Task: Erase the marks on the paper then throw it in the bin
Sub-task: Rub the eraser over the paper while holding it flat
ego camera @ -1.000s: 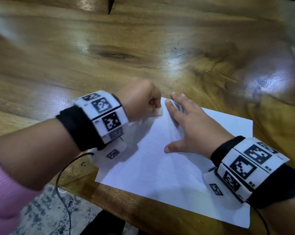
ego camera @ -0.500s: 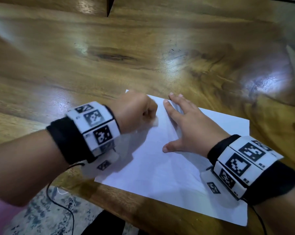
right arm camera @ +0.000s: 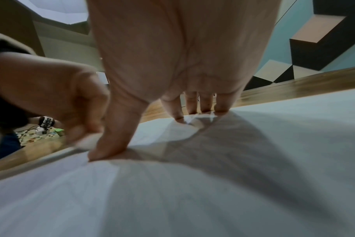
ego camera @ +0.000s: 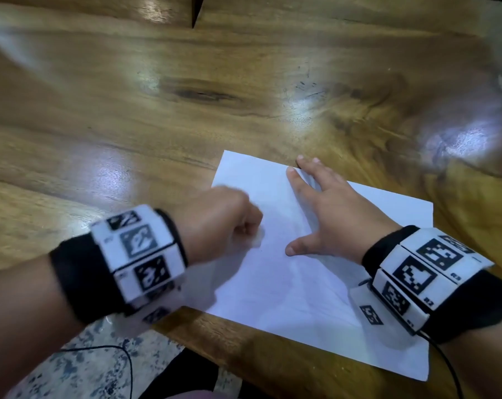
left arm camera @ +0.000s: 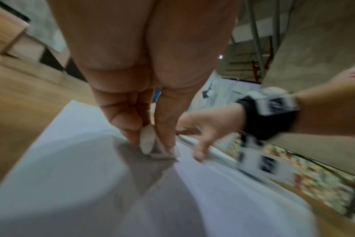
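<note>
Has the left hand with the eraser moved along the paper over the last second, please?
Yes. In the head view the left hand, gripping the eraser, has slid from the paper's far corner back toward its near edge, while the right hand presses the sheet flat.

Glossy wooden table (ego camera: pixel 157 133), grain showing: bearing one white sheet of paper (ego camera: pixel 287 298), lying flat at its near edge, beneath both hands.
</note>
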